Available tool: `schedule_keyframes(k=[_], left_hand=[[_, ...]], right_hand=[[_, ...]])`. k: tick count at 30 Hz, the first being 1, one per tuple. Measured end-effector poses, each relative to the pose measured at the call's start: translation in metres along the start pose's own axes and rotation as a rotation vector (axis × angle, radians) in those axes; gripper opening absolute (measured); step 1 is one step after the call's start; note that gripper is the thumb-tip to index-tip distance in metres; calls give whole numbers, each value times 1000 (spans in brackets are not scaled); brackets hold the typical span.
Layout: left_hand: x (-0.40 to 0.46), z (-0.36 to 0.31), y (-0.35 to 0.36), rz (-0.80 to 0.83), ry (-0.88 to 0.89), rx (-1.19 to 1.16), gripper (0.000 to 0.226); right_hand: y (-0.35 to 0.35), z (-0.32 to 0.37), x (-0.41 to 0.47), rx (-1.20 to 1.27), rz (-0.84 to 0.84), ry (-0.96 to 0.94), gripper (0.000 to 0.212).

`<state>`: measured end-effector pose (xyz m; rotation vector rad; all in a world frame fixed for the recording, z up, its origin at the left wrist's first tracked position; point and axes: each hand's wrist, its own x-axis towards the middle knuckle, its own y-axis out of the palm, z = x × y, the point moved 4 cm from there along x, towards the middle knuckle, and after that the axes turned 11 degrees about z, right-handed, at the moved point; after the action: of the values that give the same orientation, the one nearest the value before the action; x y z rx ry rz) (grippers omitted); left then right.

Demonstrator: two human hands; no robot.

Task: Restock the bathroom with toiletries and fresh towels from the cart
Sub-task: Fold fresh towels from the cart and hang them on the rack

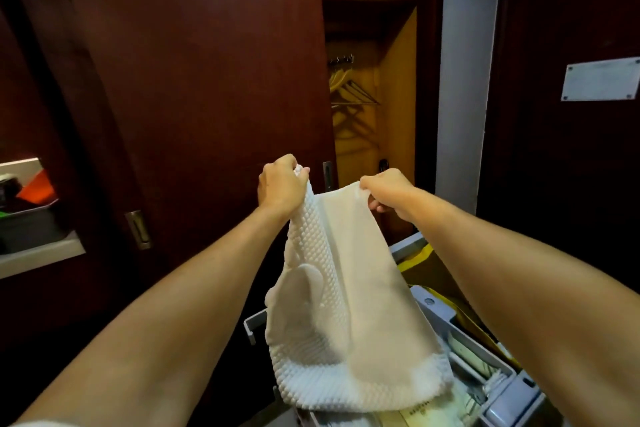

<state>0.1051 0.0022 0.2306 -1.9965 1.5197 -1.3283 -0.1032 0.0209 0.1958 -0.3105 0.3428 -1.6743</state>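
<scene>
White towel, bumpy-textured with a smooth panel down its middle, held up by its top edge at the centre of the view and hanging free above the cart. Left hand grips the top left corner, fingers curled over the cloth; right hand pinches the top right corner, thumb and fingers closed on the fabric. Both bare forearms reach in from the near edge. Cart: grey plastic, low at the near right, its compartments holding pale packets and papers too blurred to name; a yellow bag sits on its far side, just right of the towel. Dark red wooden door fills the far left, with a metal recessed handle low on it. Open closet, yellow wood inside, stands far behind the hands, with hangers on a rail. Small sign is fixed to the dark panel at the far right. Shelf at the left edge carries dark and orange items, unclear.
</scene>
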Motion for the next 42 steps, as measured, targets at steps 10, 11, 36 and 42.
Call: schedule_keyframes(k=[10, 11, 36, 42], left_hand=[[-25, -21, 24, 81, 122, -270, 19], [-28, -21, 26, 91, 121, -287, 18], [-36, -2, 59, 304, 63, -578, 29], [-30, 23, 63, 299, -35, -663, 33]], right_hand=[[32, 10, 1, 202, 24, -36, 25], [31, 10, 1, 209, -22, -47, 26], [34, -4, -2, 159, -12, -58, 45], [32, -20, 0, 64, 68, -96, 25]])
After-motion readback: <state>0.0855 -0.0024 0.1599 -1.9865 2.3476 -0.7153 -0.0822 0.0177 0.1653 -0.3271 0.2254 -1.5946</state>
